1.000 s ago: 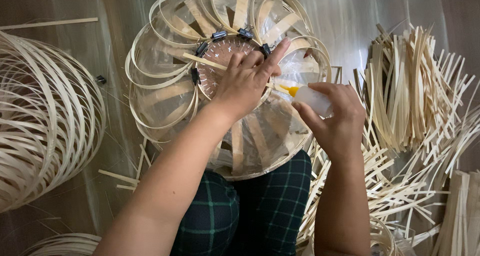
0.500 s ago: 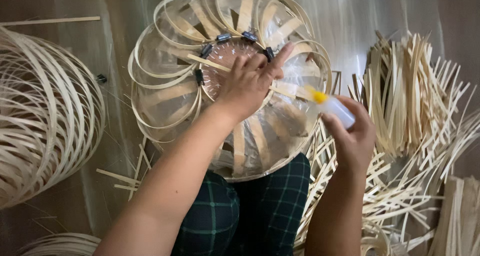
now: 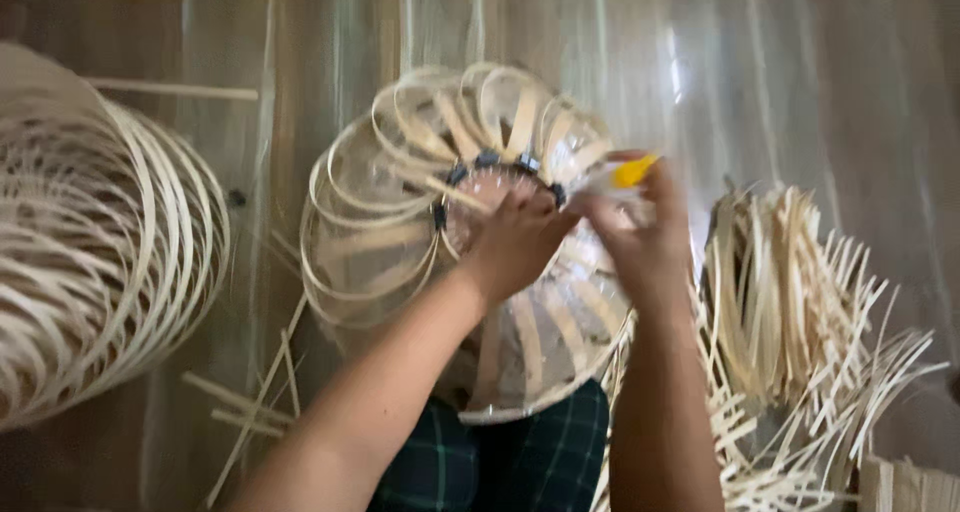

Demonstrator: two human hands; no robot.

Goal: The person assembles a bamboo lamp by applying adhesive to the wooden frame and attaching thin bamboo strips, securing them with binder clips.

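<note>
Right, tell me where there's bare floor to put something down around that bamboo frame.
Bare floor lies beyond the round bamboo frame, running to the upper right above the heap of strips. A narrower bare lane runs between the frame and the big coil. Loose strips clutter the lower left. The left hand and the right hand crowd the frame's hub.

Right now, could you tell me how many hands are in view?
2: the left hand presses on the bamboo frame, and the right hand beside it holds a small bottle.
</note>
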